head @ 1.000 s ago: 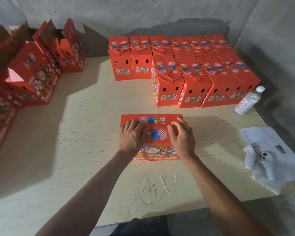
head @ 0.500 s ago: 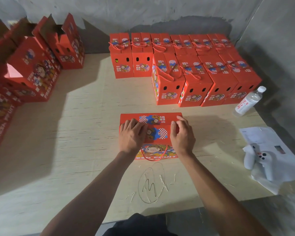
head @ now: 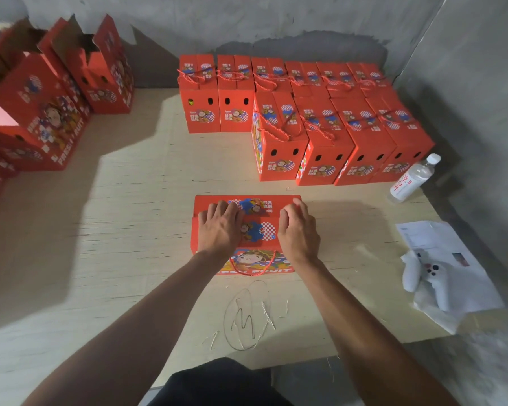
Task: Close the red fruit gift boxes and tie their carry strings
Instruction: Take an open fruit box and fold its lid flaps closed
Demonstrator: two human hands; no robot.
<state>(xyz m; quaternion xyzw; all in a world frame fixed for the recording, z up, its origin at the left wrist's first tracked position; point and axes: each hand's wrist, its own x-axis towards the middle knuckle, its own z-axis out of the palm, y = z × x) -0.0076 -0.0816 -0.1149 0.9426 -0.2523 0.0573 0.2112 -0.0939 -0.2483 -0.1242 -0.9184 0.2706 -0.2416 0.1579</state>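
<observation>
Left hand (head: 219,230), fingers flat and spread, and right hand (head: 298,232), fingers curled, grip indiscernible, rest on one flattened red box (head: 258,213) near the worktop's (head: 129,230) front edge, partly covering it. Far right corner: ten closed, tied boxes (head: 282,153). Left edge: open boxes (head: 50,121), cropped, uncountable.

We read "FRESH FRUIT" in white along the near edge of the flat box (head: 260,230), and again down the side of an open box (head: 41,121) at the left. The water bottle (head: 405,183) label carries red Chinese characters that we cannot make out.
</observation>
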